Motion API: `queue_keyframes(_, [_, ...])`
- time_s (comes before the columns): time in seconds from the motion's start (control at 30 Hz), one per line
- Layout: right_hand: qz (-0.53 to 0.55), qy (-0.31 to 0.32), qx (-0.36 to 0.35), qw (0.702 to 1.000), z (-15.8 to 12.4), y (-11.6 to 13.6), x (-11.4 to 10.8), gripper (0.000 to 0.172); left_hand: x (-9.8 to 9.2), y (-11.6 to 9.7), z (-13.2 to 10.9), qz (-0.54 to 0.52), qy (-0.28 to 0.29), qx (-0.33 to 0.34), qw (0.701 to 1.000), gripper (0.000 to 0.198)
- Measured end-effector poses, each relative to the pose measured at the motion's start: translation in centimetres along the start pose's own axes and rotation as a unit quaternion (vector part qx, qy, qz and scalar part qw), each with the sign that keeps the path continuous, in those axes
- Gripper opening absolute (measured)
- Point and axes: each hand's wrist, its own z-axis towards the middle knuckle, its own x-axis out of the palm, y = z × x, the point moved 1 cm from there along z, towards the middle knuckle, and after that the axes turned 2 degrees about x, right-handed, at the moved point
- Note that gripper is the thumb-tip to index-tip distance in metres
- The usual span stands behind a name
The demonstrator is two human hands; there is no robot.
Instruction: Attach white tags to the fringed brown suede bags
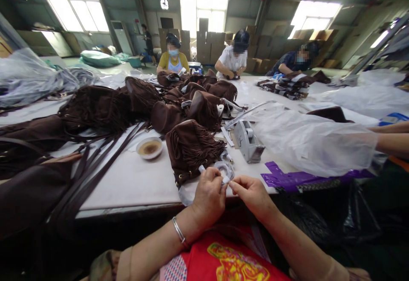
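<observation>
At the table's front edge, my left hand (209, 191) is closed round a coiled strap (226, 169) in pale, see-through wrapping, with bits of metal showing at its far end. My right hand (254, 195) pinches at the lower side of the same coil, thumb and forefinger together. Just beyond them lies a dark brown fringed bag (191, 149) with metal eyelets along its near edge. A strip of clear wrapping (187, 195) hangs below my left hand.
A grey tape dispenser (249, 140) stands right of the bag, a white bowl of brown paste (149, 148) left. More brown bags (188, 97) are heaped behind. Another person's forearms (393, 138) reach into a clear plastic bag (313, 136). Purple tape (281, 176) covers the edge.
</observation>
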Motion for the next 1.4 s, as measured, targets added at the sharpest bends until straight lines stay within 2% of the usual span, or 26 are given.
queue_keyframes(0.23, [-0.009, 0.004, 0.008, 1.000, 0.0, -1.1, 0.1, 0.041, 0.1, -0.1, -0.1, 0.046, 0.025, 0.020, 0.998, 0.011])
queue_keyframes(0.53, [0.024, 0.031, 0.026, 0.999, 0.1, -1.4, 0.1, 0.047, 0.2, 0.2, -0.4, 0.078, 0.034, 0.048, 0.995, 0.018])
queue_keyframes(0.8, [0.138, 0.012, 0.166, 0.976, 0.1, -2.1, 1.6, 0.054, 0.8, 0.3, -0.9, 0.072, 0.101, 0.077, 0.989, 0.020])
queue_keyframes(0.97, [0.192, 0.041, 0.142, 0.970, -0.6, -2.2, 1.6, 0.050, 0.2, 0.5, -0.7, 0.089, 0.062, 0.070, 0.992, 0.017])
queue_keyframes(1.17, [0.282, 0.053, 0.153, 0.946, -0.9, -1.8, 1.7, 0.043, -0.6, 0.5, -0.2, 0.064, 0.019, 0.054, 0.996, 0.015])
queue_keyframes(1.3, [0.306, 0.060, 0.109, 0.944, -0.6, -1.6, 2.3, 0.036, -1.1, 0.4, 0.1, -0.021, 0.011, 0.007, 1.000, 0.016])
queue_keyframes(1.4, [0.309, 0.060, 0.081, 0.946, -0.5, -1.2, 2.7, 0.038, -1.9, 0.5, 0.5, -0.124, 0.015, -0.046, 0.991, 0.022])
